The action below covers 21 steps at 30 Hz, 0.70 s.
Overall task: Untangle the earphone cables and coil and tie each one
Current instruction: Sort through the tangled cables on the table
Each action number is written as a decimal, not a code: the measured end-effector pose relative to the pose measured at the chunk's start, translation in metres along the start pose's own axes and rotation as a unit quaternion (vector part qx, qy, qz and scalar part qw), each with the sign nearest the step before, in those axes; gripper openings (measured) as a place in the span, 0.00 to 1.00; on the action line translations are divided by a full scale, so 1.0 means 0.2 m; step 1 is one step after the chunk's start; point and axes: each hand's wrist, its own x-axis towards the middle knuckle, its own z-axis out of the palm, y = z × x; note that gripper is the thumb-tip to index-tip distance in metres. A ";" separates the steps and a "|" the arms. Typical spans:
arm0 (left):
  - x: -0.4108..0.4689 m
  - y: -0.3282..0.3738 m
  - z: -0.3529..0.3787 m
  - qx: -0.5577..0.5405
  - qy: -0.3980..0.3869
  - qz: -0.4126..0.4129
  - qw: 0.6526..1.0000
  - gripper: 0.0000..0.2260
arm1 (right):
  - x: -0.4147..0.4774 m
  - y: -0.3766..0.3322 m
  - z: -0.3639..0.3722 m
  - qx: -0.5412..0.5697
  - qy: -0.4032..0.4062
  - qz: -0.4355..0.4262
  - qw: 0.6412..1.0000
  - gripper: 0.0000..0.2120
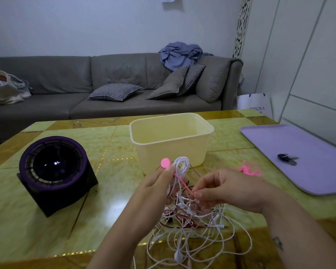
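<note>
Now, pink tie [180, 181] aslant: head up at left hand [155, 184] tight round white coil [181, 165], tail pinched by right hand [228, 189].

Table top [47, 220]: glossy, polished stone-look slabs. Tub [171, 150]: smooth cream plastic. Tray [299, 144]: matt lilac plastic. Earphone cables [192, 220]: thin, smooth plastic-sheathed cord. Pink tie [182, 183]: soft, matt strap. Keys [287, 159]: dull metal. Round device [52, 164]: glossy black dome in matt purple housing. Sofa [47, 74]: matt grey leather-look upholstery. Cushion [114, 92]: woven houndstooth cloth.
</note>
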 end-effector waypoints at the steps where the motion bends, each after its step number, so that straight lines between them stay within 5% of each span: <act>1: 0.00 0.00 0.00 -0.022 -0.015 -0.011 1.000 0.20 | 0.00 0.00 -0.01 0.004 0.003 0.000 1.000 0.03; 7: 0.01 -0.01 0.00 -0.056 -0.049 -0.028 0.997 0.21 | 0.00 0.01 -0.02 -0.004 0.037 -0.002 0.999 0.02; 15: -0.02 -0.01 0.10 0.127 -0.036 0.064 0.989 0.12 | 0.05 0.03 0.00 -0.076 0.129 -0.017 0.989 0.04; 21: -0.03 -0.01 0.12 0.147 -0.089 0.057 0.984 0.09 | 0.04 0.02 -0.01 -0.076 0.130 -0.022 0.988 0.04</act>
